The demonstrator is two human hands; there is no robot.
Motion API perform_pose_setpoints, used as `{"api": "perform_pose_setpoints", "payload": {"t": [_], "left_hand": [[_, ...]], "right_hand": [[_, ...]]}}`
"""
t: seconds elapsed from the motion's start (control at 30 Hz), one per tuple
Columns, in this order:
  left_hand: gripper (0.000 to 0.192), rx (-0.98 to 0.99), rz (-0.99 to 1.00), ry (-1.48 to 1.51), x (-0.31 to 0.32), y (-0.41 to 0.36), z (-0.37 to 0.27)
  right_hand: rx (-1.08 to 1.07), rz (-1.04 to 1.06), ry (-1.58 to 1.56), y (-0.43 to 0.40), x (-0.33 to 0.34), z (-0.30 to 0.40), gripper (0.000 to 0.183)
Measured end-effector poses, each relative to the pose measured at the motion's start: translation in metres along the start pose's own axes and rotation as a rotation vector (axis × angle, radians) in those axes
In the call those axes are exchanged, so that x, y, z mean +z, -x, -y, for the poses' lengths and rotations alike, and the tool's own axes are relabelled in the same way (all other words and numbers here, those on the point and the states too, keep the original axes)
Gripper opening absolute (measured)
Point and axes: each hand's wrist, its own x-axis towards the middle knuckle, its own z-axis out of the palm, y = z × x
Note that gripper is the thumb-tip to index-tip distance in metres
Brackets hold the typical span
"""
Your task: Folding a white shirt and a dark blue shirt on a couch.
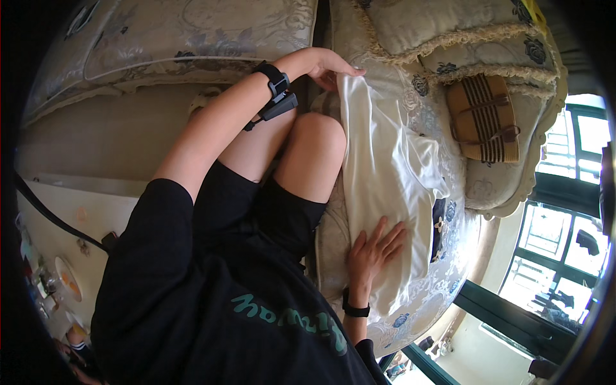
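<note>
A white satiny cloth (pixel 380 159) lies spread in loose folds over the floral sofa seat (pixel 332 231), to the right of my bent knees. At its far upper corner, my left hand (pixel 332 67) pinches the edge between thumb and fingers. My right hand (pixel 378 248) rests flat on the lower part of the cloth, palm down with fingers apart. A dark patterned item (pixel 438 228) shows partly from beneath the cloth's right edge; the rest of it is covered. Black straps circle both of my wrists, and the left one carries a small black device (pixel 279 107).
Fringed cushions (pixel 447 43) and a woven bag with brown straps (pixel 483 120) lean along the sofa's right side. Another floral seat (pixel 211 33) stands beyond my knees. At left is a pale table (pixel 110 207) with a plate (pixel 68 279); a person's striped sock (pixel 79 345) shows below.
</note>
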Motion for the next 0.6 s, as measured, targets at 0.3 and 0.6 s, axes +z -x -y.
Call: {"api": "perform_pose_setpoints", "payload": {"t": [0.3, 0.6], "left_hand": [[0.066, -0.073, -0.032, -0.477, 0.008, -0.029, -0.028], [0.038, -0.091, 0.421, -0.493, 0.03, -0.049, -0.043]], "right_hand": [[0.004, -0.014, 0.008, 0.0, 0.001, 0.0, 0.058], [0.011, -0.008, -0.04, 0.0, -0.002, 0.0, 0.056]]}}
